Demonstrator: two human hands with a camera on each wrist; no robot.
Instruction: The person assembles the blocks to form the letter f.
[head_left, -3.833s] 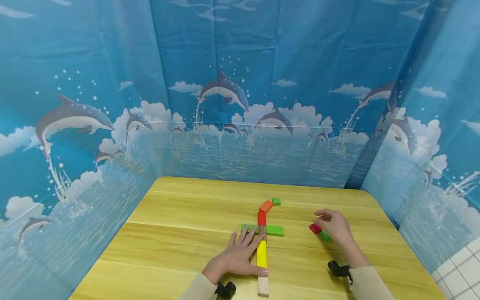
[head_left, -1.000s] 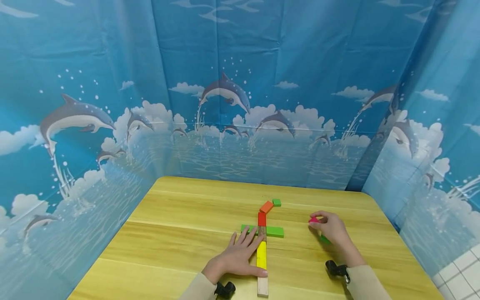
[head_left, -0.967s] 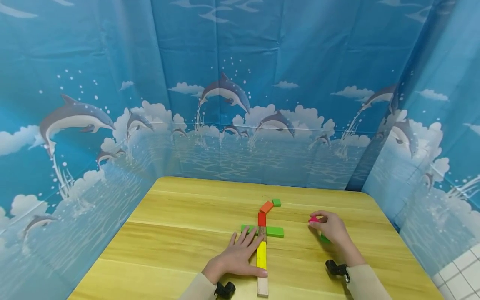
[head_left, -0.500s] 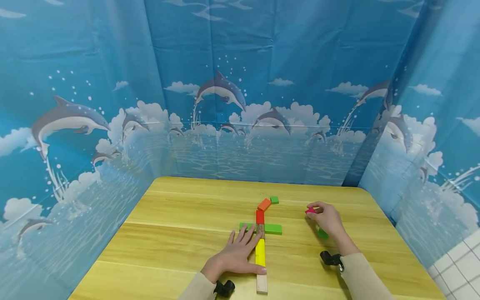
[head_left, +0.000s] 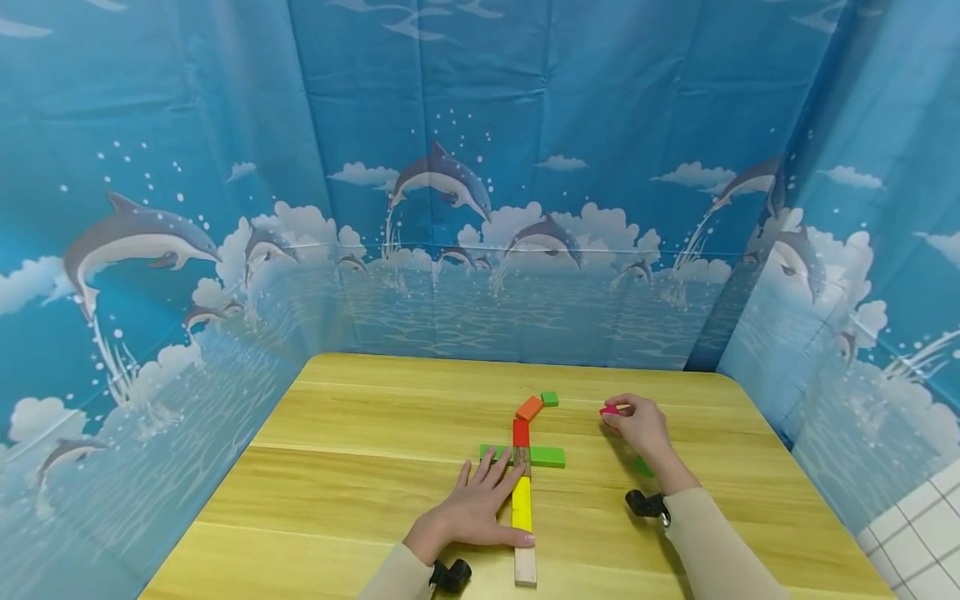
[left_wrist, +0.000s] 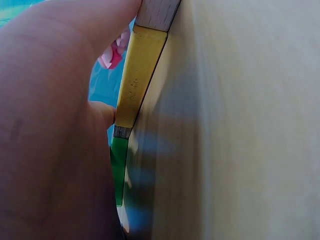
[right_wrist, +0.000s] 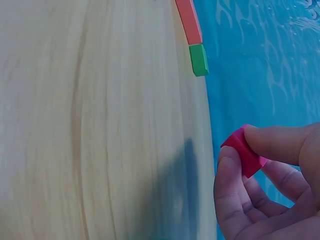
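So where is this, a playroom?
Probably a small play corner: dolphin-print curtains wrap around a wooden table, and coloured wooden blocks lie in a line on it.

Head high; wrists close, table-level.

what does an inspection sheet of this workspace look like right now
surface: wooden table, bare grain showing.
job's things: pink block pinched above the table; row of blocks with a green bar across it; orange block and small green block at its far end.
clutter: a green block lies partly hidden under the right wrist.
hands: left hand rests flat beside the row; right hand holds the pink block.
cables: nothing seen.
surroundings: blue dolphin curtain on three sides; white tiles at lower right.
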